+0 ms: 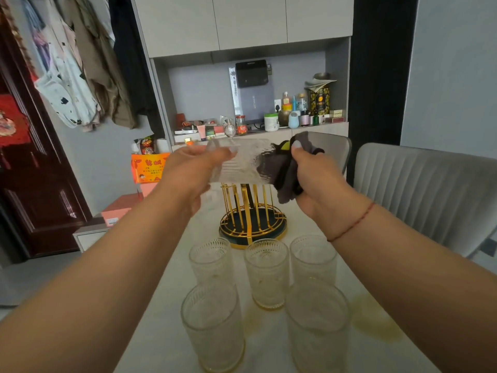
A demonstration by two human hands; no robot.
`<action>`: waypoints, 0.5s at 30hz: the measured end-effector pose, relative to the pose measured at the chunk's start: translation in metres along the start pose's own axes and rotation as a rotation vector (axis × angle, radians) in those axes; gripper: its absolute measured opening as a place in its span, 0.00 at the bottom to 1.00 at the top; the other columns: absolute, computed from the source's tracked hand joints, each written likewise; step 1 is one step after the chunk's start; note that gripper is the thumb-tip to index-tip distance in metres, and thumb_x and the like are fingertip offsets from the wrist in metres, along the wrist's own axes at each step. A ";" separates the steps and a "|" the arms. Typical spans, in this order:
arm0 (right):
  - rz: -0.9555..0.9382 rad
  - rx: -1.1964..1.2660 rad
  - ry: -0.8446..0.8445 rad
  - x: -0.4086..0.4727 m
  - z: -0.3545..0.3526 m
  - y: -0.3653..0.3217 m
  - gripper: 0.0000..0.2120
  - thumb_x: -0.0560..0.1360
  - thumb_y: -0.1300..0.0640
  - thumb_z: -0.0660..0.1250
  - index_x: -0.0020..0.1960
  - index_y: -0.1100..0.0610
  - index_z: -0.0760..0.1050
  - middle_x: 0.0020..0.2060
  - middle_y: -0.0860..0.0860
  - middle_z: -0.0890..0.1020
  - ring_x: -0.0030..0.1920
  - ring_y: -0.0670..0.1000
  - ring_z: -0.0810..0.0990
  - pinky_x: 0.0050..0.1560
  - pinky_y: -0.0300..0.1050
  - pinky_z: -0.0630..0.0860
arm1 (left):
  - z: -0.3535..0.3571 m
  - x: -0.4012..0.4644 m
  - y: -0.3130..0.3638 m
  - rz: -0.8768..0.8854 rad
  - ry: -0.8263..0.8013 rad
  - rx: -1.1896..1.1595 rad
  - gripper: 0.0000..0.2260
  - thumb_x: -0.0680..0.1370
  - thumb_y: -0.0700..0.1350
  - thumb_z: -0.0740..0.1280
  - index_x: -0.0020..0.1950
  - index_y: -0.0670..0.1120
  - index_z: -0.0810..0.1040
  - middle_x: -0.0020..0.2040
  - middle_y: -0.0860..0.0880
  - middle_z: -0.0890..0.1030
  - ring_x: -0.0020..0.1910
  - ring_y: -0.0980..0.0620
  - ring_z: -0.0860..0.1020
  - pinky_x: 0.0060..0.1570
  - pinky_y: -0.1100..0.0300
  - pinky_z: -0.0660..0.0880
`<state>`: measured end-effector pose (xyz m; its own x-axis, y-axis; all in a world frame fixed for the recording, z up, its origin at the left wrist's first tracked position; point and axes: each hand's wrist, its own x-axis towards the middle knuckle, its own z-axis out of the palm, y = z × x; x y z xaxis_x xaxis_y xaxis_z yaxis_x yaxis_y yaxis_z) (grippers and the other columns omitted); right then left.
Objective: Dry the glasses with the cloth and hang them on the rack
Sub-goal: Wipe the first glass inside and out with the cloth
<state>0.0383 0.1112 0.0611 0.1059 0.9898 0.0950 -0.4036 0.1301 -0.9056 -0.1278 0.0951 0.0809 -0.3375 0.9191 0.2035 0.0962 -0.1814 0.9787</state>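
Observation:
My left hand [188, 170] holds a ribbed clear glass [239, 162] on its side, its mouth turned to the right. My right hand [312, 179] grips a dark grey cloth [285, 170], part of which is pushed into the glass's mouth. Both are raised above the gold wire rack [251, 216], which stands on the white table [166, 319] with no glass on it. Several more clear glasses stand upright in front of the rack, among them one at the near left [212, 327] and one at the near right [317, 324].
Two grey padded chairs [425, 189] stand at the table's right side. Behind the table is a cabinet niche [255, 109] crowded with bottles and jars. Clothes hang at the upper left, and boxes [121, 211] sit left of the table.

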 end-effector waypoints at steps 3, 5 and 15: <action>0.018 0.060 0.028 0.007 -0.004 -0.003 0.06 0.81 0.52 0.60 0.46 0.52 0.70 0.50 0.54 0.80 0.49 0.53 0.80 0.50 0.53 0.79 | -0.007 0.023 0.006 0.115 0.123 0.157 0.14 0.68 0.49 0.78 0.47 0.46 0.79 0.45 0.49 0.81 0.45 0.51 0.78 0.41 0.59 0.73; 0.043 0.085 0.023 0.009 -0.008 -0.001 0.06 0.80 0.53 0.61 0.53 0.55 0.71 0.48 0.53 0.81 0.46 0.52 0.80 0.47 0.51 0.79 | -0.012 0.036 0.006 0.166 0.183 0.255 0.14 0.68 0.50 0.79 0.47 0.46 0.80 0.47 0.50 0.81 0.47 0.50 0.78 0.42 0.58 0.72; 0.088 0.084 0.017 0.012 -0.019 0.014 0.05 0.79 0.53 0.63 0.47 0.53 0.73 0.43 0.53 0.81 0.43 0.54 0.80 0.49 0.55 0.78 | -0.011 0.073 -0.015 0.245 0.168 0.679 0.31 0.69 0.54 0.77 0.67 0.41 0.76 0.63 0.44 0.79 0.54 0.46 0.78 0.50 0.55 0.76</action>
<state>0.0506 0.1241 0.0417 0.0820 0.9966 0.0084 -0.4871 0.0474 -0.8720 -0.1641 0.1612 0.0812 -0.3655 0.8040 0.4689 0.7270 -0.0680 0.6832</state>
